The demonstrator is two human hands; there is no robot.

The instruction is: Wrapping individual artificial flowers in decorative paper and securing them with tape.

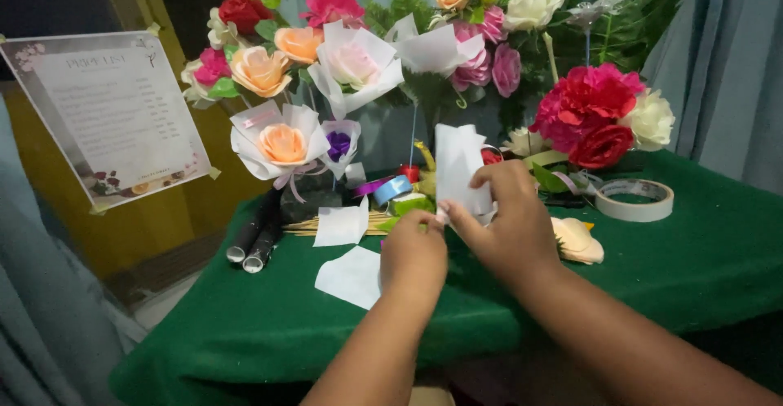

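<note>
White paper sheet [458,165] stands upright above the table's middle, between your two hands. Your right hand [507,218] pinches its lower edge, thumb and fingers pressed on the paper. Your left hand [413,258] sits just beside and below, fingers curled under; you cannot tell what they grip. Two loose paper squares [342,225] lie on the green cloth [701,267] to the left. Peach rose head [577,240] just right of your hand; tape roll [634,200] further right. Wrapped roses [281,143] stand behind.
</note>
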